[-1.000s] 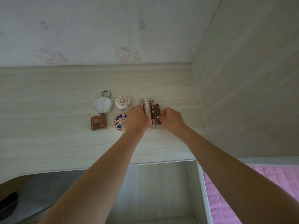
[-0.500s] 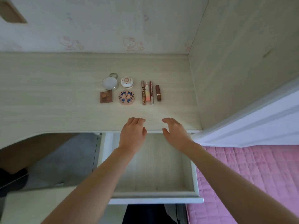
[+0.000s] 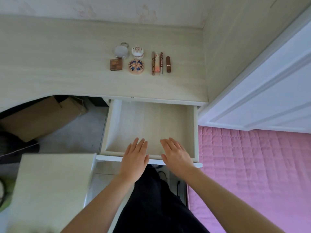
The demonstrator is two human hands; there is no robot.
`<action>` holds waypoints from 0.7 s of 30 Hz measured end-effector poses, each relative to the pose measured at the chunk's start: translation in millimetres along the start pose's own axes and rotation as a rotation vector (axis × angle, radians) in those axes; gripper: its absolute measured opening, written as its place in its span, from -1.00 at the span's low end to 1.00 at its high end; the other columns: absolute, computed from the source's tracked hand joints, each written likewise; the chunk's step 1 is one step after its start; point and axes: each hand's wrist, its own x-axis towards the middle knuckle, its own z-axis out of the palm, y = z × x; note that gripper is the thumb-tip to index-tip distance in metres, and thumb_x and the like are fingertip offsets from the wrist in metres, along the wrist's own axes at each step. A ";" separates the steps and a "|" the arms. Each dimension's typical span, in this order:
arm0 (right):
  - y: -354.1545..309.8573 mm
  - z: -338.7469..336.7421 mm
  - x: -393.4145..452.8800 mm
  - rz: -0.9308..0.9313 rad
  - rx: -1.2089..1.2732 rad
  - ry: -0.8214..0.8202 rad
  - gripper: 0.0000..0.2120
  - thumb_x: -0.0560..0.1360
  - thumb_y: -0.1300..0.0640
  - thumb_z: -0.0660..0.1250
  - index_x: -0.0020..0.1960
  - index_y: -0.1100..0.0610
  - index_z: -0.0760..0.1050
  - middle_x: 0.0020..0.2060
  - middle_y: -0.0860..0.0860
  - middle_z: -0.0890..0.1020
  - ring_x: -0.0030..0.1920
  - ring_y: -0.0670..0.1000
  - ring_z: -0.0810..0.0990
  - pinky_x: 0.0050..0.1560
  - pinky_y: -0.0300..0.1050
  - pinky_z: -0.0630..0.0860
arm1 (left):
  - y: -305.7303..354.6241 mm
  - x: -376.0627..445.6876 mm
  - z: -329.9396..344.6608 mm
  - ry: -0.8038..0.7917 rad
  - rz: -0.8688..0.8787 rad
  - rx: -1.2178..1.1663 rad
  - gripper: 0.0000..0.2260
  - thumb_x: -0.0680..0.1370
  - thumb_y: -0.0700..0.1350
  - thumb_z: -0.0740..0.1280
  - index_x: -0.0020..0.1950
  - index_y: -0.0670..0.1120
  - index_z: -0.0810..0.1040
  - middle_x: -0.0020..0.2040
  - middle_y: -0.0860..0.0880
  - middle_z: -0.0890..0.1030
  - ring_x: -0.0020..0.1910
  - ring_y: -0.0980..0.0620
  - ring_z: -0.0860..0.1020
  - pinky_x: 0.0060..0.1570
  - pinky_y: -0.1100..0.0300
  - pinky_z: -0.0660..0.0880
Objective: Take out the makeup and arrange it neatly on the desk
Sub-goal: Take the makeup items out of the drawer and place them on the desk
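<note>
The makeup lies in tidy rows on the pale wooden desk (image 3: 67, 64): a round mirror (image 3: 120, 51), a white round compact (image 3: 137, 51), a brown eyeshadow palette (image 3: 116, 64), a patterned round compact (image 3: 136, 66), several slim tubes (image 3: 157, 63) side by side and a brown lipstick (image 3: 168, 64). Below the desk, the drawer (image 3: 195, 132) stands pulled out, with nothing visible inside. My left hand (image 3: 134, 158) and my right hand (image 3: 176, 156) hover flat over the drawer's front edge, fingers straight, holding nothing.
A pink quilted bed (image 3: 252, 165) lies to the right under a white panel (image 3: 269, 91). A cardboard box (image 3: 38, 118) sits under the desk at left. A pale cabinet top (image 3: 50, 187) is at lower left. A wood-grain side wall (image 3: 244, 39) bounds the desk on the right.
Both hands let go of the tubes and lipstick, drew back from the desk, and now hover over the drawer's front edge. The view tilted down, revealing the drawer.
</note>
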 end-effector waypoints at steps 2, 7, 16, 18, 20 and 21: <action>-4.0 11.0 -8.6 0.014 -0.023 -0.038 -0.44 0.36 0.03 0.50 0.28 0.23 0.49 0.16 0.11 0.60 0.21 0.16 0.57 0.18 0.05 0.54 | -1.9 -13.1 8.4 -0.011 0.003 0.025 -0.57 0.54 0.02 0.27 0.34 -0.18 0.49 0.33 -0.12 0.52 0.34 -0.16 0.46 0.23 -0.12 0.46; -10.0 36.1 -20.0 0.043 -0.064 -0.164 -0.36 0.27 -0.04 0.57 0.25 0.20 0.53 0.13 0.09 0.63 0.14 0.14 0.62 0.10 0.06 0.59 | -9.1 -28.5 26.1 -0.107 -0.004 0.060 -0.47 0.39 -0.01 0.51 0.31 -0.15 0.53 0.29 -0.10 0.55 0.30 -0.14 0.50 0.21 -0.15 0.46; 4.7 55.0 -25.0 0.104 -0.029 -0.264 -0.14 0.00 0.32 0.61 0.29 0.14 0.45 0.09 0.09 0.63 0.07 0.16 0.64 0.03 0.12 0.60 | -26.3 -16.8 43.6 -0.221 0.033 0.121 -0.30 0.19 -0.16 0.64 0.31 -0.05 0.54 0.24 -0.08 0.59 0.24 -0.14 0.55 0.20 -0.15 0.45; 5.2 55.4 -23.8 0.102 -0.034 -0.283 -0.09 -0.02 0.34 0.61 0.32 0.12 0.46 0.12 0.11 0.63 0.10 0.17 0.63 0.08 0.15 0.58 | -28.5 -12.5 45.6 -0.224 0.046 0.112 -0.33 0.31 -0.14 0.58 0.39 -0.05 0.46 0.30 -0.08 0.54 0.30 -0.15 0.50 0.26 -0.15 0.40; 5.7 58.2 -21.9 0.078 -0.029 -0.290 -0.10 0.05 0.36 0.60 0.36 0.11 0.42 0.17 0.13 0.60 0.16 0.20 0.60 0.14 0.18 0.53 | -31.2 -10.1 48.3 -0.226 0.076 0.102 -0.36 0.42 -0.13 0.49 0.46 -0.05 0.36 0.38 -0.09 0.47 0.37 -0.16 0.42 0.33 -0.16 0.33; 6.2 59.0 -20.5 0.070 -0.029 -0.288 -0.11 0.08 0.35 0.59 0.38 0.10 0.41 0.19 0.13 0.59 0.17 0.20 0.59 0.16 0.19 0.51 | -33.4 -8.6 49.8 -0.213 0.099 0.107 -0.36 0.41 -0.12 0.49 0.46 -0.05 0.36 0.37 -0.09 0.48 0.36 -0.17 0.44 0.32 -0.17 0.35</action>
